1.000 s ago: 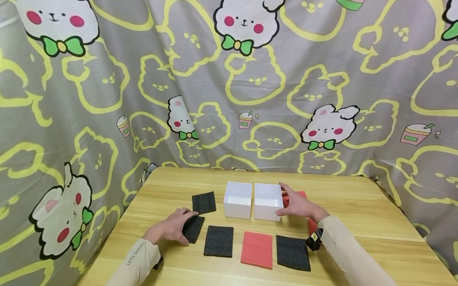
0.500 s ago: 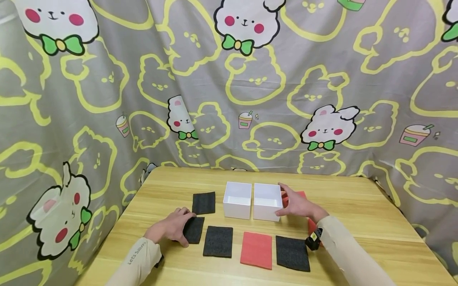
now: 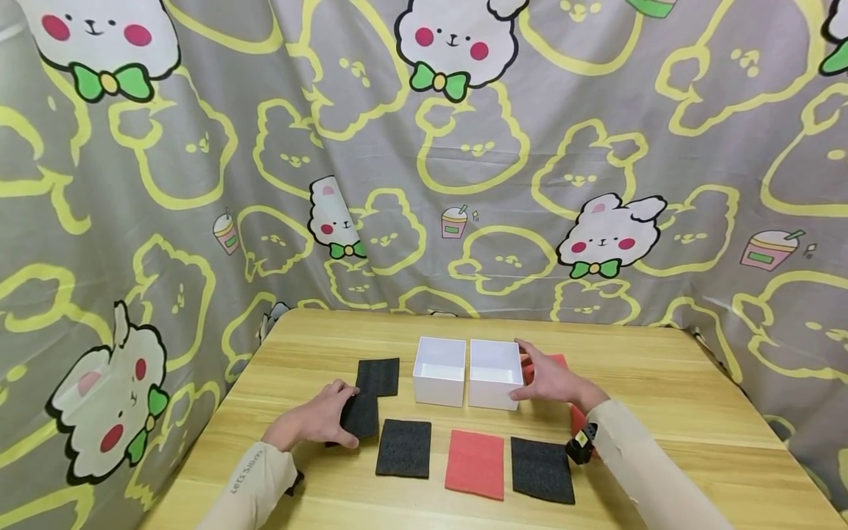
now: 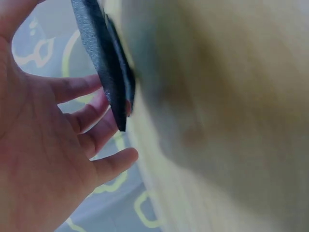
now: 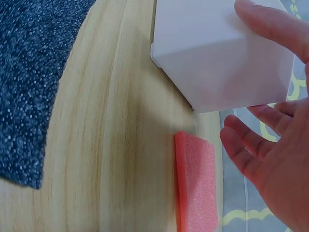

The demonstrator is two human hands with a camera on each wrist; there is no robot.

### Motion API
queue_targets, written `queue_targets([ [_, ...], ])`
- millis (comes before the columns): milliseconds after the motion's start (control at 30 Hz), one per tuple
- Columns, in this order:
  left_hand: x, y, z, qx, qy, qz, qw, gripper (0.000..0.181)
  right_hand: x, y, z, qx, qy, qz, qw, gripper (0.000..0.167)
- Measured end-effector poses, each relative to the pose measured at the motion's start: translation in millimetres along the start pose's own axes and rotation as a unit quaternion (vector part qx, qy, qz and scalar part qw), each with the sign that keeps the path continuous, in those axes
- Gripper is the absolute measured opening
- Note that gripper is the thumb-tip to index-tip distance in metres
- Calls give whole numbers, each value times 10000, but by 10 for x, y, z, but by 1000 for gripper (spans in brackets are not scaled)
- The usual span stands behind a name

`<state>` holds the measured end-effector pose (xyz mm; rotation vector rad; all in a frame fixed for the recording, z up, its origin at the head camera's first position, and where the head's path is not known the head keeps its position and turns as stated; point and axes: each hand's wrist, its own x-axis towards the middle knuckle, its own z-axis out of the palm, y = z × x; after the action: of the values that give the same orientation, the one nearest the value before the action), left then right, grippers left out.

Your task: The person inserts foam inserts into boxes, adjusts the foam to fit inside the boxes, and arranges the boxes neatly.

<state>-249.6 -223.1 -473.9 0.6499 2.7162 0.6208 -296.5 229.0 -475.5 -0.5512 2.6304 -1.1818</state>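
Note:
My left hand [image 3: 321, 416] pinches a black felt-like square [image 3: 363, 418], which stands tilted up from the table. In the left wrist view this black square [image 4: 99, 53] appears nearly edge-on against the fingers, with the thumb out of sight. On the other side, my right hand [image 3: 555, 379] grips the right-hand white box [image 3: 495, 394], thumb on its near side and fingers toward the far side. The right wrist view shows the thumb pressed on the white box wall [image 5: 217, 63] and fingertips at its edge. Both open-topped boxes look vacant inside.
A second white box [image 3: 440, 390] stands just left of the gripped one. Black squares lie at the back left [image 3: 378, 375], front middle [image 3: 404, 449] and front right [image 3: 542, 471]. One red square [image 3: 475, 464] lies between; other red pieces [image 3: 559, 361] are partly hidden by the right arm.
The left hand has raised the black square off the table and shifted it slightly away from me; it now overlaps the back black square in view. The right hand stays on the box.

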Motion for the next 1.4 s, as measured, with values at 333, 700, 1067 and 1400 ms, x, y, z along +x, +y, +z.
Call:
queue_targets([
  [333, 49, 174, -199, -339, 426, 247, 9982, 85, 3, 51, 9, 230, 24, -106, 9997, 110],
  [700, 133, 451, -376, -393, 747, 557, 9949, 81, 10, 35, 12, 302, 21, -28, 9995, 111],
  [1067, 427, 861, -425, 66, 1022, 852, 9911, 79, -14, 41, 11, 579, 46, -172, 9982, 109],
  [1400, 702, 1149, -376, 221, 1086, 1051, 9883, 85, 11, 77, 15, 637, 24, -171, 9978, 110],
])
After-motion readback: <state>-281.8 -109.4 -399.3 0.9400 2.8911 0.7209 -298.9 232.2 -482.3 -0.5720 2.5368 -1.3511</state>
